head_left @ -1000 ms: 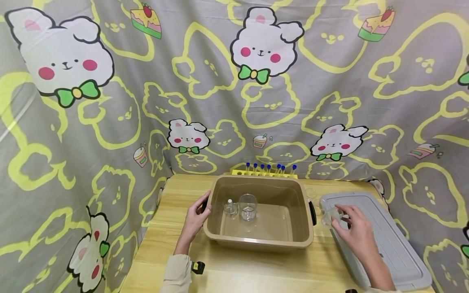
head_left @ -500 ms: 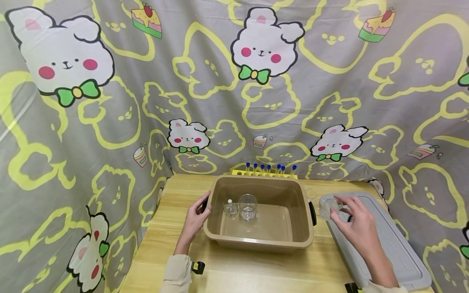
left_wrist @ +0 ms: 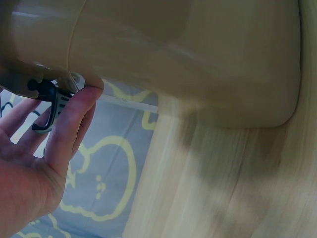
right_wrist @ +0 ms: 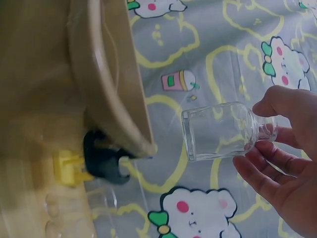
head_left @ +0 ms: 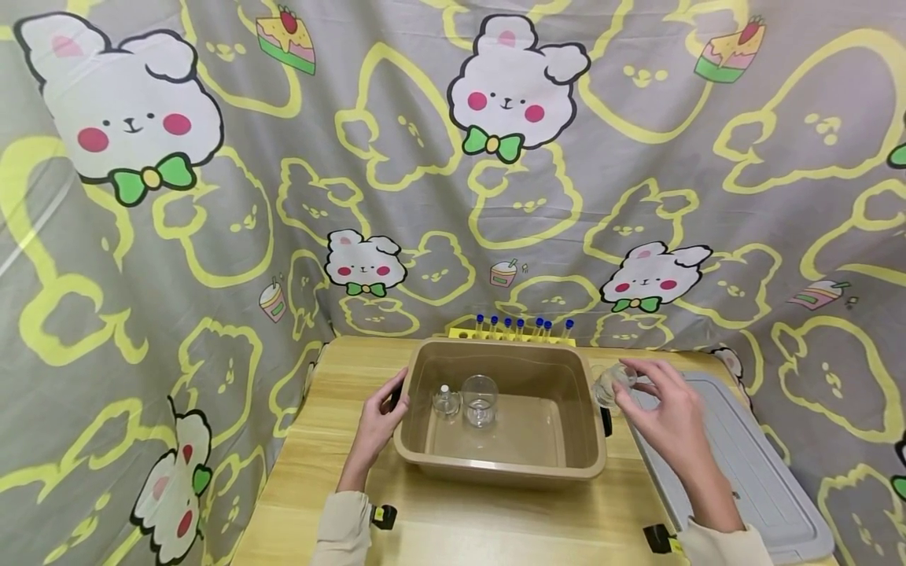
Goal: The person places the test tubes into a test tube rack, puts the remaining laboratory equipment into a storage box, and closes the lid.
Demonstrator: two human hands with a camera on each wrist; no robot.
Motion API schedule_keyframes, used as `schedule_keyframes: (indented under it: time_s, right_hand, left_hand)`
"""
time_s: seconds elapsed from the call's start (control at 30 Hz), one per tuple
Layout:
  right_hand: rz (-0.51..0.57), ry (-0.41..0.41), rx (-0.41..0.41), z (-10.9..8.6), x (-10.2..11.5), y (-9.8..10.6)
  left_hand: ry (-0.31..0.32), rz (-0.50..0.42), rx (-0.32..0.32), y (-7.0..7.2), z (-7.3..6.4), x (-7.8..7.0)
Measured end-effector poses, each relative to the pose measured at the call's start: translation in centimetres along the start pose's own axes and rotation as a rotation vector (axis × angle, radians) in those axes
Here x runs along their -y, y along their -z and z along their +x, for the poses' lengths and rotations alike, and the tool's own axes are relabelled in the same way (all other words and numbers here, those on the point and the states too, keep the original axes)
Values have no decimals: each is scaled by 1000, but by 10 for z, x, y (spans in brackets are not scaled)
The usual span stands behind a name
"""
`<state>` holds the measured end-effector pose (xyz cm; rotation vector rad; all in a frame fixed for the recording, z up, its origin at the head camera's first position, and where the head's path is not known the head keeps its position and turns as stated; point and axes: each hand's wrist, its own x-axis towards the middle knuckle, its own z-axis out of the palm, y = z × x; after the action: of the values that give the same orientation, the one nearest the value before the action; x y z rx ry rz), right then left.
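Observation:
A brown plastic storage box (head_left: 495, 470) stands on the table. My left hand (head_left: 380, 417) holds its left side; in the left wrist view the thumb lies against the box by the black latch (left_wrist: 49, 101), with fingers behind that latch. My right hand (head_left: 668, 413) pinches a clear glass bottle (right_wrist: 215, 131) by its neck. That bottle is tilted, base toward the box, in the air beside the box's right rim. Inside the box are a small round glass vessel with a white top (head_left: 445, 402) and a larger clear glass vessel (head_left: 480, 402).
A grey lid (head_left: 750, 472) lies on the right of the table. Behind the box stands a yellow rack (head_left: 462, 334) with several blue-capped tubes. More clear glassware (right_wrist: 104, 201) stands past the box's right latch (right_wrist: 101, 158). A patterned curtain encloses the table.
My right hand has moved left with the glass bottle, from above the lid to close beside the box's right rim. The left hand keeps its place on the box.

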<state>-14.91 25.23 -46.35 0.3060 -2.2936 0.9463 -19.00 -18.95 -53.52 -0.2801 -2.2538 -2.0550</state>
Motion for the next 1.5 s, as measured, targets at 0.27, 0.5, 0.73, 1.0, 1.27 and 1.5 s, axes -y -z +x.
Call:
schedule_keyframes:
  time_s: [0.27,0.5,0.73,1.0,1.27,1.5]
  right_hand:
    - [35,46,28,19,11,-12]
    - [40,28,93,35,14,-24]
    - [71,26,160,50,15,-41]
    - [110,23,258,63,15,-61]
    - [47,25,373,78,16,-80]
    - [20,40,497,82,14,-93]
  left_hand:
    - [0,-3,-27,1,7,28]
    - [-34,-11,-24,2,8,33]
    - [-46,12,-39,2,8,32]
    - [-19,-20,-22,1,8,30]
    - [8,-29,-28,4,7,31]
    - [18,-25,-26,4,7,32]
